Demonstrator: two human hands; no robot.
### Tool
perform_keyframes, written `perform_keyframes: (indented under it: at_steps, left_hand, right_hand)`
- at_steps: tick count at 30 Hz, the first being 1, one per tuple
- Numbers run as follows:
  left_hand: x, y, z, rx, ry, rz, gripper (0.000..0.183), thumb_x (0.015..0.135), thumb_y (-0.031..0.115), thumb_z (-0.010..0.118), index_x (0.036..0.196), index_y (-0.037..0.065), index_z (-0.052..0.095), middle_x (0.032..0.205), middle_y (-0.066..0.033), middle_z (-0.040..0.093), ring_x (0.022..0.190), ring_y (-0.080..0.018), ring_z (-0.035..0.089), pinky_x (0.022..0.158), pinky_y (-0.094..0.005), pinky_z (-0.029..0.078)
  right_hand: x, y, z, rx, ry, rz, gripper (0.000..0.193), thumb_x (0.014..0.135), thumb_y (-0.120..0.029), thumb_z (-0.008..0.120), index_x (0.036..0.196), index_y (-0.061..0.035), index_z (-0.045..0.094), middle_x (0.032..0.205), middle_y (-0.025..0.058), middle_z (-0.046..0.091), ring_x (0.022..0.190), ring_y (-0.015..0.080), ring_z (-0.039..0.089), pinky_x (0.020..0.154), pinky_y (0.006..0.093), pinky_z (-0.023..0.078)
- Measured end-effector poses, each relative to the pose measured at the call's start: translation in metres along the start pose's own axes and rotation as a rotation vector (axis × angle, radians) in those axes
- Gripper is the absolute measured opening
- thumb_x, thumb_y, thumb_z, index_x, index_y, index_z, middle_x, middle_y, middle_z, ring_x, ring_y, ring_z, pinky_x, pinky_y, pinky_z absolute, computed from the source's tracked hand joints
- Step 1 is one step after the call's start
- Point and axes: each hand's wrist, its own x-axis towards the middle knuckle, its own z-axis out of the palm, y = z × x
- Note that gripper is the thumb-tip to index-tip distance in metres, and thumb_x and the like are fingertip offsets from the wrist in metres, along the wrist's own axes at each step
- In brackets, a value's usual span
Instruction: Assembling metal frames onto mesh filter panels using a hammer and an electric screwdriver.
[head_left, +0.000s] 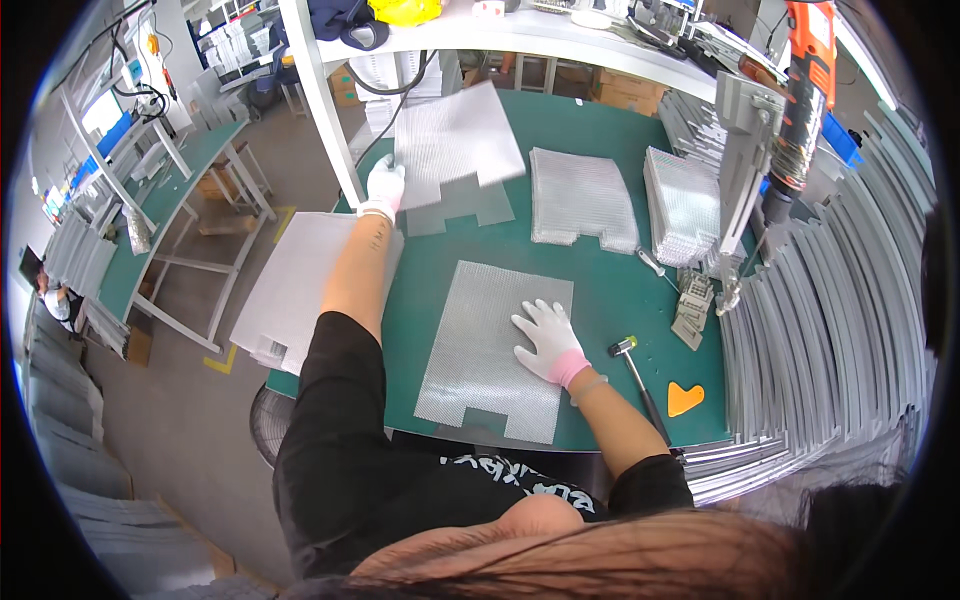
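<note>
My left hand (386,186), in a white glove, pinches the left edge of a pale, notched flat sheet (455,135) at the far left of the green table. The sheet is tilted up over another grey notched sheet (455,212). In front of me lies a silvery mesh sheet (480,350) with a cutout in its near edge. My right hand (545,340), gloved in white with a pink cuff, rests flat on its right part with fingers spread.
Stacked mesh sheets (583,200) and a second stack (683,205) sit at the back right. A mallet (640,383), an orange scraper (685,399), a screwdriver (652,263) and metal plates (693,308) lie right. An orange power tool (808,80) hangs above; long metal strips (830,330) stand beyond.
</note>
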Motion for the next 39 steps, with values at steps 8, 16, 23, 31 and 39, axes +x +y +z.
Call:
perform_keyframes:
  at_steps: [8, 16, 23, 31, 39]
  left_hand:
    - [-0.03, -0.008, 0.034, 0.872, -0.409, -0.124, 0.041, 0.087, 0.029, 0.063, 0.121, 0.006, 0.063, 0.108, -0.0213, 0.071, 0.102, -0.0369, 0.069, 0.089, -0.0424, 0.055]
    - [-0.022, -0.017, 0.084, 1.085, -0.634, -0.582, 0.116, 0.07, 0.057, 0.081, 0.158, 0.018, 0.018, 0.163, -0.0165, 0.021, 0.142, -0.0381, 0.036, 0.109, -0.0495, 0.043]
    - [-0.019, -0.019, 0.096, 0.994, -0.826, -0.613, 0.106, 0.066, 0.051, 0.087, 0.152, 0.015, 0.035, 0.157, -0.0164, 0.034, 0.137, -0.0347, 0.046, 0.108, -0.0504, 0.045]
    - [-0.03, -0.033, 0.127, 1.031, -0.752, -0.548, 0.093, 0.071, 0.044, 0.085, 0.146, 0.01, 0.042, 0.149, -0.0157, 0.044, 0.131, -0.033, 0.053, 0.104, -0.0482, 0.048]
    - [-0.048, 0.016, 0.088, 1.067, -0.498, -0.36, 0.067, 0.082, 0.036, 0.075, 0.138, 0.009, 0.05, 0.137, -0.0186, 0.054, 0.121, -0.0342, 0.061, 0.093, -0.0437, 0.054]
  right_hand:
    - [0.0, -0.003, 0.001, 0.016, -0.02, -0.011, 0.062, 0.088, -0.042, 0.06, 0.142, -0.0128, 0.052, 0.151, 0.0171, 0.042, 0.144, 0.0365, 0.032, 0.121, 0.0525, 0.02]
    - [0.002, -0.007, -0.007, 0.025, -0.037, -0.01, 0.062, 0.087, -0.041, 0.06, 0.142, -0.0125, 0.052, 0.151, 0.0172, 0.041, 0.144, 0.036, 0.031, 0.121, 0.0527, 0.019]
    - [-0.004, 0.005, 0.001, 0.05, -0.007, 0.024, 0.062, 0.086, -0.039, 0.062, 0.14, -0.0112, 0.053, 0.15, 0.0183, 0.042, 0.142, 0.037, 0.033, 0.12, 0.0525, 0.021]
    - [-0.007, 0.008, 0.001, 0.035, -0.011, 0.041, 0.062, 0.087, -0.041, 0.061, 0.14, -0.0113, 0.053, 0.15, 0.0175, 0.042, 0.143, 0.0365, 0.033, 0.12, 0.0523, 0.021]
    - [-0.003, 0.003, -0.001, 0.051, 0.0, 0.019, 0.061, 0.088, -0.042, 0.06, 0.14, -0.0116, 0.053, 0.15, 0.0175, 0.042, 0.143, 0.0361, 0.032, 0.12, 0.052, 0.021]
